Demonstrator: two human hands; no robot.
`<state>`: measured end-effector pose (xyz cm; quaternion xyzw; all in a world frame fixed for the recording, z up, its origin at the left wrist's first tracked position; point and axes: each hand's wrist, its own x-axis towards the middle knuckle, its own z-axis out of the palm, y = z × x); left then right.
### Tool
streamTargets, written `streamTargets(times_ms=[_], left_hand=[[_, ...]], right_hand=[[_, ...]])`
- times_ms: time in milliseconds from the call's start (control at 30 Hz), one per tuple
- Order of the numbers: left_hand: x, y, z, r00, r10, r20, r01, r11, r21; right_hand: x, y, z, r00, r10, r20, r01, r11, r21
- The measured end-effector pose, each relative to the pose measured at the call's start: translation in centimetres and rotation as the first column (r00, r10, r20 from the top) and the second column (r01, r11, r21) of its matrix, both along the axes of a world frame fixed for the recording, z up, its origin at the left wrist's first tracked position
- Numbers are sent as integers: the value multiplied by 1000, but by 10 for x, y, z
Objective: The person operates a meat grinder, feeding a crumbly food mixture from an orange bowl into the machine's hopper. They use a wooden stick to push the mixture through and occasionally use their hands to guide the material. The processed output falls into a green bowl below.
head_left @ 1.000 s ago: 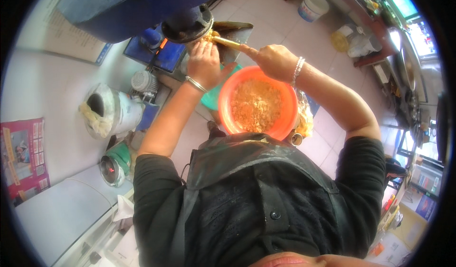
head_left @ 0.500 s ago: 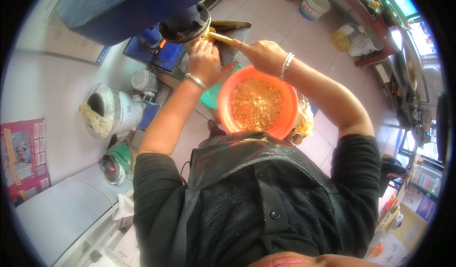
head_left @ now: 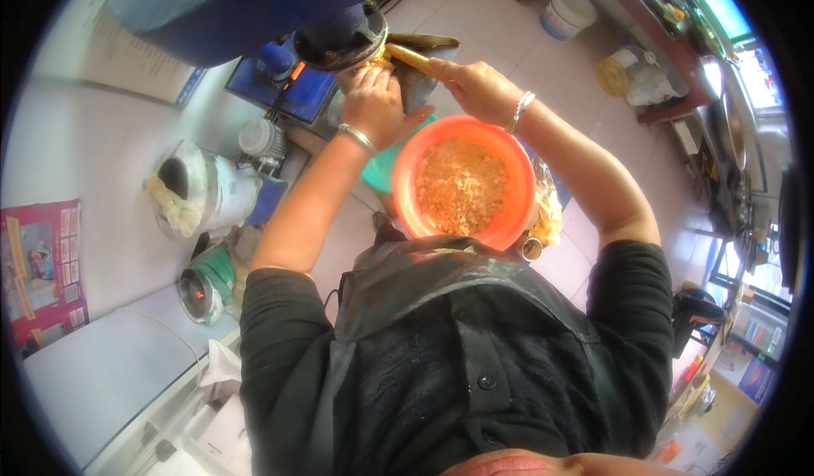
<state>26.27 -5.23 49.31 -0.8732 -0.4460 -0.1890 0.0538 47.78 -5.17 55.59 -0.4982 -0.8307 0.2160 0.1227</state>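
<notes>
While a big blue machine (head_left: 263,5) hogs the far left, an orange tub (head_left: 521,183) of crumbly bits (head_left: 462,189) sits nearer. By the black spout (head_left: 339,42), the left hand (head_left: 373,110), can't tell if gripping; the right hand (head_left: 482,90) clutches a yellow stick (head_left: 410,58), tip near the spout.

yellow stick (head_left: 410,58): 1 | orange basin (head_left: 406,179): 1 | pink poster (head_left: 69,260): 1

Black shirt (head_left: 415,391), dark apron (head_left: 462,264), 2 braceleted wrists (head_left: 357,139)
</notes>
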Motion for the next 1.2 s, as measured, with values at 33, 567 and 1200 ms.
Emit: streamTargets(times_ms=[33, 567, 1200], left_hand=[[0, 0, -1, 1000, 1, 4, -1, 1000, -3], [-5, 4, -6, 998, -21, 62, 22, 1000, -10], [-1, -8, 5, 999, 39, -26, -36, 994, 108]], right_hand=[[-1, 3, -4, 1000, 12, -2, -12, 1000, -1], [-9, 10, 15, 976, 151, 155, -164, 984, 74], [4, -7, -12, 998, 52, -17, -51, 997, 61]])
